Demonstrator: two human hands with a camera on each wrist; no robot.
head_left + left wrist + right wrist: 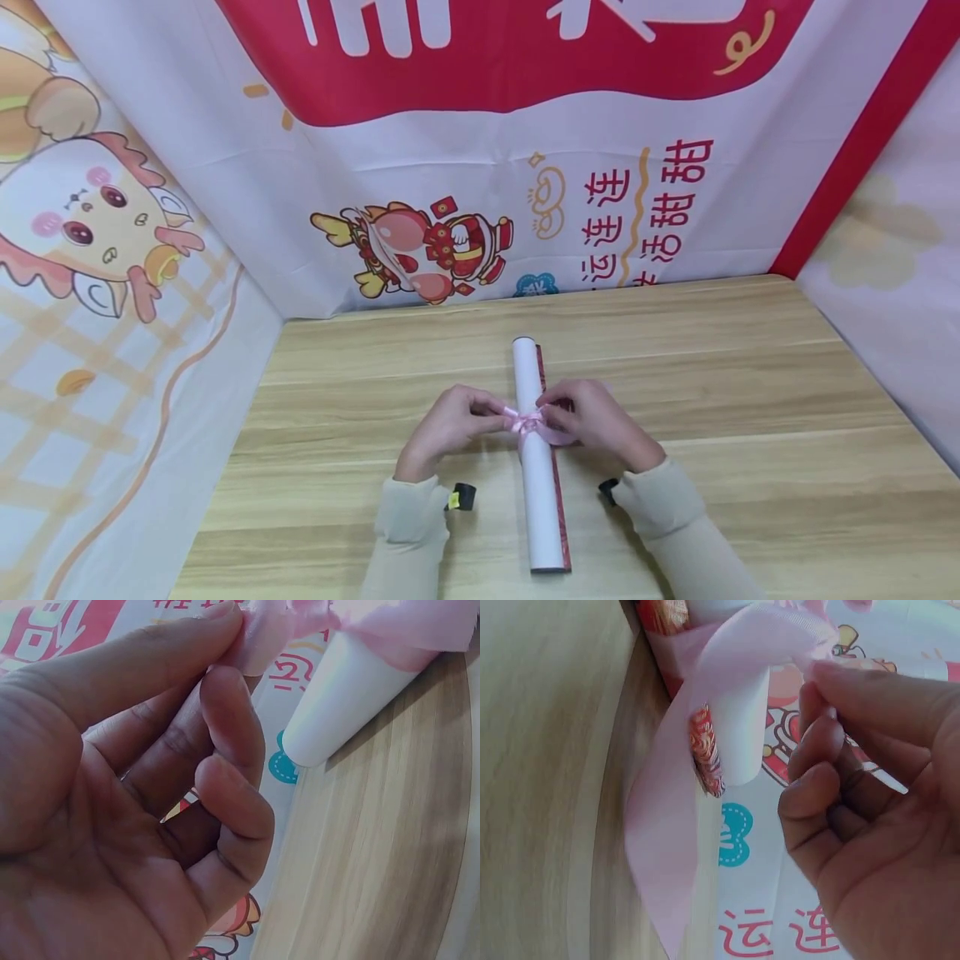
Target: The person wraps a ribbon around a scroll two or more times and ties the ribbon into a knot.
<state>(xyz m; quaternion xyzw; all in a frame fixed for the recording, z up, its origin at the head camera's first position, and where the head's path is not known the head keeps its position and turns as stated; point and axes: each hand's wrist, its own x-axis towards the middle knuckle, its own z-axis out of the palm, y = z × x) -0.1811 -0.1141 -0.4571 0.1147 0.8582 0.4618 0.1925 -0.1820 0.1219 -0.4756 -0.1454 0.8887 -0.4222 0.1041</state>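
On the wooden table lies a long white roll (542, 500) with a red patterned strip (562, 521) along its right side. A pink ribbon (529, 422) goes around its middle, with a bow or knot on top. From the left, my left hand (455, 425) pinches a part of the ribbon between thumb and fingertips. My right hand (596, 421) pinches the ribbon on the other side. In the right wrist view a loose ribbon tail (660, 840) hangs down past the roll's end. Details of the knot are too small to make out.
The wooden table (712, 383) extends on both sides of the roll. Behind it hangs a printed cloth (450, 158) with cartoon figures and red lettering, and another printed cloth (97, 333) covers the left side. A black device (462, 497) sits at the left wrist.
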